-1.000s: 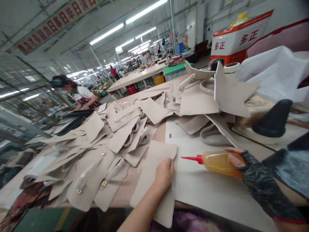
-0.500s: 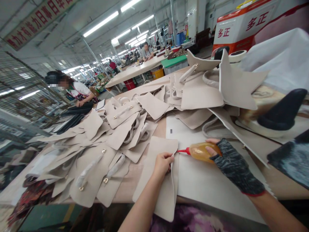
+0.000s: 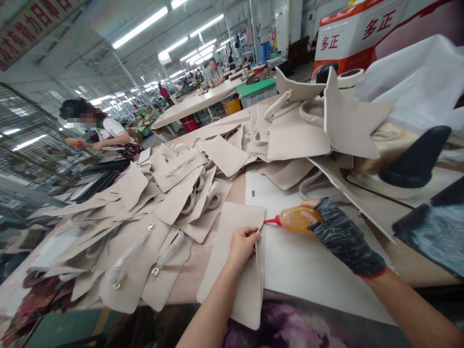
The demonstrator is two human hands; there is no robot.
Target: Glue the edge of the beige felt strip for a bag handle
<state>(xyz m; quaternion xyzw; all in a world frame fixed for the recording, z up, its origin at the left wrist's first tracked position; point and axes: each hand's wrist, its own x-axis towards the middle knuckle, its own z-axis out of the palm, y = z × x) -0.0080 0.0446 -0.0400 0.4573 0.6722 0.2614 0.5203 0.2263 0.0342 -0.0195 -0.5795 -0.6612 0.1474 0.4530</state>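
Observation:
My left hand (image 3: 243,247) pinches the right edge of a beige leather bag panel (image 3: 232,285), which overhangs the table's front edge. Wearing a grey fingerless glove, my right hand (image 3: 335,232) grips a glue bottle (image 3: 295,220) filled with amber liquid. The bottle lies nearly level, and its red nozzle tip is at the panel's right edge, just above my left fingers. Beneath the bottle lies a white sheet (image 3: 300,270).
Beige panels with wrapped handles (image 3: 126,261) are heaped on the left. More panels (image 3: 297,135) pile up behind, near a black cone-shaped object (image 3: 416,159). A co-worker (image 3: 108,130) stands at far left, beside black strips (image 3: 101,179). A red-white box (image 3: 344,43) is at back right.
The view has shifted slightly. The nozzle is still at the panel's edge, a little higher relative to my left fingers. The co-worker has lifted their hands from the black strips.

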